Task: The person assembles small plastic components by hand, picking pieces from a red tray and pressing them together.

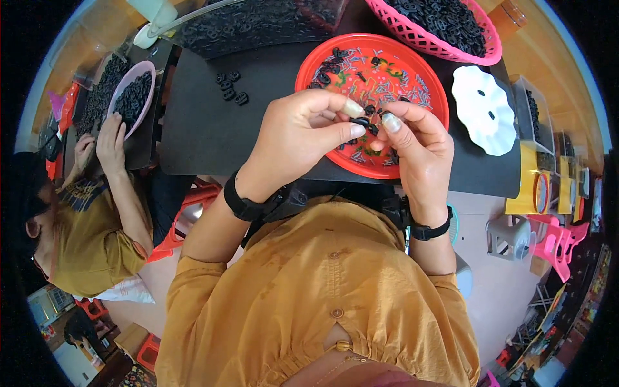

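Note:
Over a round red tray [313, 61], both my hands are close together at chest height. My left hand [303, 126] pinches a small black plastic part [361, 121] between thumb and forefinger. My right hand [419, 138] has its thumb and forefinger closed on another small black piece [382, 113], mostly hidden by the fingertips. Whether the two pieces touch, I cannot tell. On the tray lie many small grey pins [422, 97] and several black parts [332, 64] along its left side.
A few black parts [229, 87] lie on the dark table [206, 129]. A pink basket [412, 42] and a clear bin [258, 32] of black parts stand behind. At right is a white scalloped dish [483, 116]. A person [97, 226] works at left by a pink bowl [149, 97].

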Demonstrator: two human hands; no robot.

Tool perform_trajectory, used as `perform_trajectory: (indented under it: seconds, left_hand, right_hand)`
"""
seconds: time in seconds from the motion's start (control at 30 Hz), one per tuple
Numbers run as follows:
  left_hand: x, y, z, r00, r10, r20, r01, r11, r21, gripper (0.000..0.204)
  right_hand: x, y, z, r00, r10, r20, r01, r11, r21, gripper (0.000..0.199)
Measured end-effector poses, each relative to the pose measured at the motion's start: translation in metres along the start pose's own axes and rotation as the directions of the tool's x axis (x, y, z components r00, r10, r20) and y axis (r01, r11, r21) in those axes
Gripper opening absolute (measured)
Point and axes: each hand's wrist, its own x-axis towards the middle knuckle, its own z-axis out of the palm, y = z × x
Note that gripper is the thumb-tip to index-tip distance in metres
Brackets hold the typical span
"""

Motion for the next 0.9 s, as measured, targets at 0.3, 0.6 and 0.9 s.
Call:
perform_trajectory:
  seconds: [0.3, 0.6, 0.9]
  left_hand:
    - [-0.009, -0.002, 0.0, 0.992, 0.097, -0.084, -0.092, 0.993, 0.069, 0.025]
    - [0.002, 0.002, -0.015, 0.966, 0.254, -0.052, -0.182, 0.809, 0.56, 0.015]
    - [0.069, 0.003, 0.025, 0.843, 0.297, 0.45, -0.538, 0.502, 0.677, 0.009]
  right_hand:
    - [0.009, -0.004, 0.007, 1.0, -0.017, 0.025, 0.02, 0.991, -0.132, 0.019]
    - [0.019, -0.02, -0.023, 0.96, -0.209, -0.184, 0.191, 0.975, -0.112, 0.02]
    - [0.004, -0.016, -0.053, 0.944, -0.204, -0.261, 0.17, 0.974, -0.147, 0.02]
